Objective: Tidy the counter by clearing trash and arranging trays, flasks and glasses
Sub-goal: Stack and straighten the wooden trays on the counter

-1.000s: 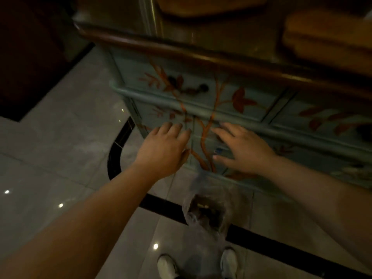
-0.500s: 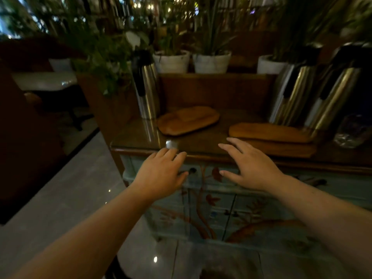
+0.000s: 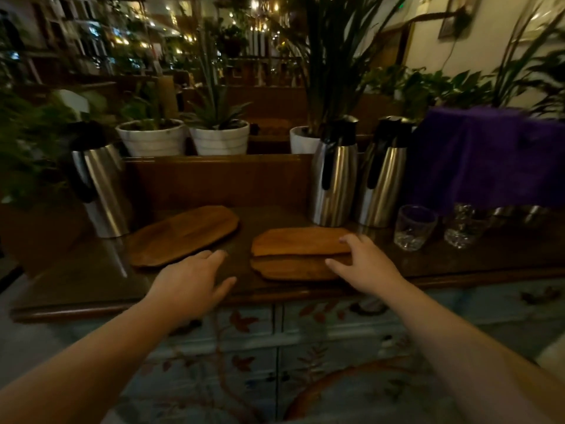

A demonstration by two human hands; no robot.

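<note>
The right hand (image 3: 363, 267) reaches the stacked trays (image 3: 301, 241) mid-table (image 3: 76, 286), fingers (image 3: 347, 239) spread on the top tray's edge — likely to square them. The left hand (image 3: 191, 283) hovers open and empty — ready to steady.

The room is dim; a dark wooden counter (image 3: 76, 289) tops a pale blue cabinet (image 3: 305, 356) painted with red branches and leaves; a wooden back panel (image 3: 214, 179) rises behind; white pots (image 3: 153, 137) of plants line it; string lights (image 3: 183, 35) glimmer beyond; a cream wall (image 3: 428, 50) stands at right.
</note>
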